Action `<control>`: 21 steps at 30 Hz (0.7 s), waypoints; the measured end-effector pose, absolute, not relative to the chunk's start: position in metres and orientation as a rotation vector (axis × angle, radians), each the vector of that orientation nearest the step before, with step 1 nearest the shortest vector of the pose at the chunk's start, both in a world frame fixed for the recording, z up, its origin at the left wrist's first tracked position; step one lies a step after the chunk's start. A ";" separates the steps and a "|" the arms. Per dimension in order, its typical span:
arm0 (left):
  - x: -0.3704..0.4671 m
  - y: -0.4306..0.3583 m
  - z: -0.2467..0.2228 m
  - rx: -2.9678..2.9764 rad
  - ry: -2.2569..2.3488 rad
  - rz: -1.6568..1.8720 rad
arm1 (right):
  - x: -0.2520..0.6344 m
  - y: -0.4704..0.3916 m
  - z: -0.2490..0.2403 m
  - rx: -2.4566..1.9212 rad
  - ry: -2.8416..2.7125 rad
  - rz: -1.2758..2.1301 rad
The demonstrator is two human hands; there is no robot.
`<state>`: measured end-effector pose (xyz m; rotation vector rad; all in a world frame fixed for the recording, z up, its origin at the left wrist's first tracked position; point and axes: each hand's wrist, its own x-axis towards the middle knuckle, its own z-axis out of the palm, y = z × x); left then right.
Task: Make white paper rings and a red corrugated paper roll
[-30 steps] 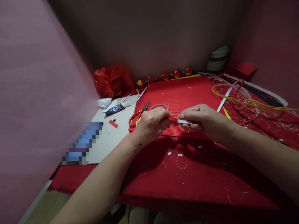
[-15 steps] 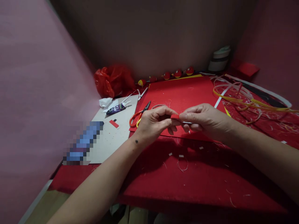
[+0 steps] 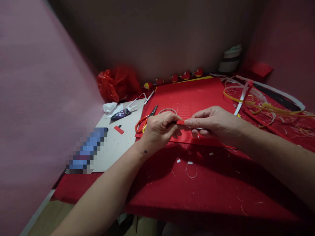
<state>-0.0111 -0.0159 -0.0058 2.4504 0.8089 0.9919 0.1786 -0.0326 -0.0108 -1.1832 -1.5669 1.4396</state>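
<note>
My left hand (image 3: 161,128) and my right hand (image 3: 214,124) meet above a red corrugated sheet (image 3: 189,95). Both pinch a narrow red corrugated paper strip (image 3: 180,122), whose ribbed face shows between the fingertips. Part of the strip is hidden inside the fingers; a ribbed red and white length (image 3: 243,95) loops up behind my right hand. Just left of my left hand lie scissors (image 3: 145,122) with orange and yellow handles. Farther left, a dark glue tube (image 3: 121,113) and a small red paper piece (image 3: 118,129) rest on a grey board (image 3: 118,147).
Small red and yellow bird figures (image 3: 185,75) line the back edge. A red plastic bag (image 3: 118,83) sits at back left, a white roll (image 3: 230,59) at back right. Loose paper strips (image 3: 268,105) tangle on the right. Paper scraps and a thread loop (image 3: 191,171) lie in front.
My hands have shifted slightly left with the strip, and my left fingers have curled in closer around it. A ribbed red loop now stands up behind my right hand.
</note>
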 end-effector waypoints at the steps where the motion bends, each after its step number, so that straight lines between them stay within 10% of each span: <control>1: -0.011 -0.015 -0.006 2.509 0.810 0.997 | 0.179 -0.033 -0.011 -1.184 -1.573 1.435; 11: -0.006 -0.018 -0.013 3.084 0.920 0.884 | 0.174 -0.031 -0.015 -1.398 -1.679 1.293; 21: -0.007 -0.022 -0.008 2.194 0.757 1.051 | 0.178 -0.033 -0.008 -0.968 -1.561 1.615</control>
